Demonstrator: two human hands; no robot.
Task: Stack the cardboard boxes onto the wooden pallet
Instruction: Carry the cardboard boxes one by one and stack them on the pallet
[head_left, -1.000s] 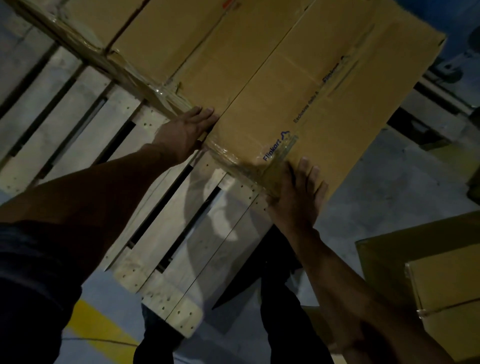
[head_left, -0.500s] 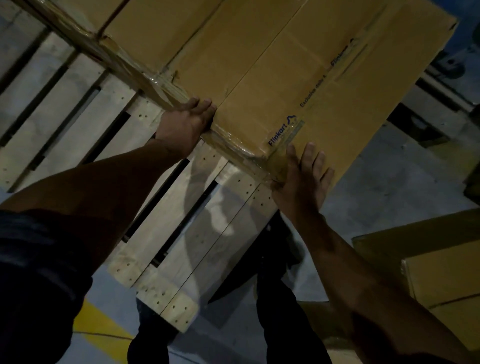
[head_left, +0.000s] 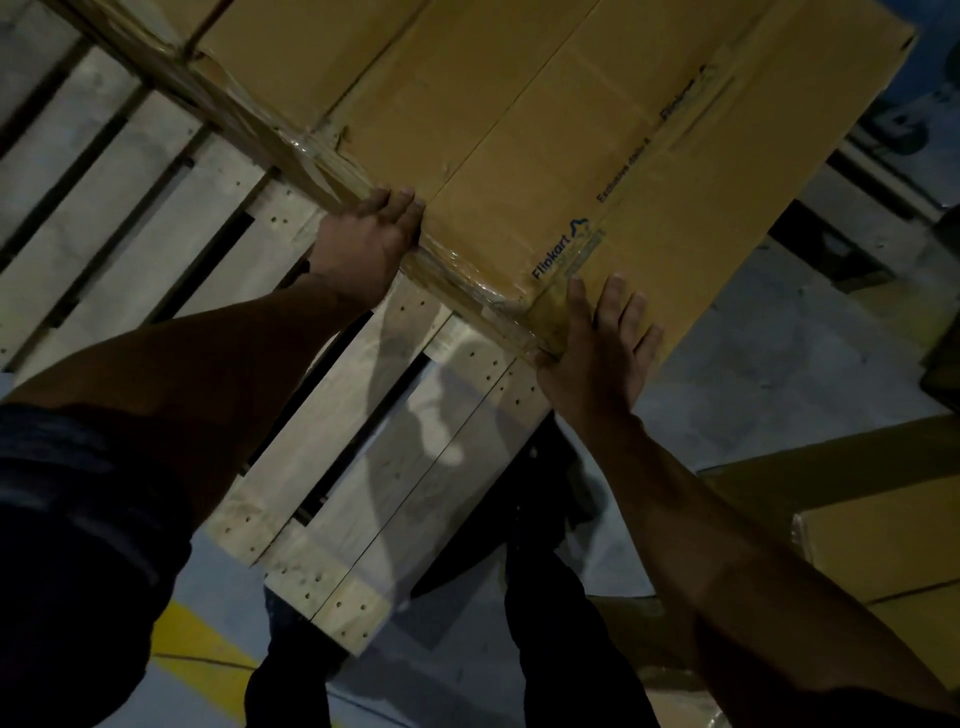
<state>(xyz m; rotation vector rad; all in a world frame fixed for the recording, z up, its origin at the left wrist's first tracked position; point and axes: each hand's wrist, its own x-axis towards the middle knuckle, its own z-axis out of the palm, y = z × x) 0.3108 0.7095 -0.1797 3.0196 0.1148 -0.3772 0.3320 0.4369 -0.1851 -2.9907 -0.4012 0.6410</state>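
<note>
Flipkart box (head_left: 597, 135): lies on the wooden pallet (head_left: 363, 426), near corner overhanging its edge.
Left hand (head_left: 366, 241): flat, fingers straight against the box's near edge.
Right hand (head_left: 602, 348): open, apparently pressing that corner.
Neighbouring box (head_left: 311, 47): just beside, left.

Wooden pallet (head_left: 332, 431) on grey floor (head_left: 769, 374); cardboard boxes (head_left: 545, 130) on pallet.

Both hands, left (head_left: 363, 244) and right (head_left: 602, 348), press the cardboard box (head_left: 545, 130) on the wooden pallet (head_left: 156, 218).
</note>
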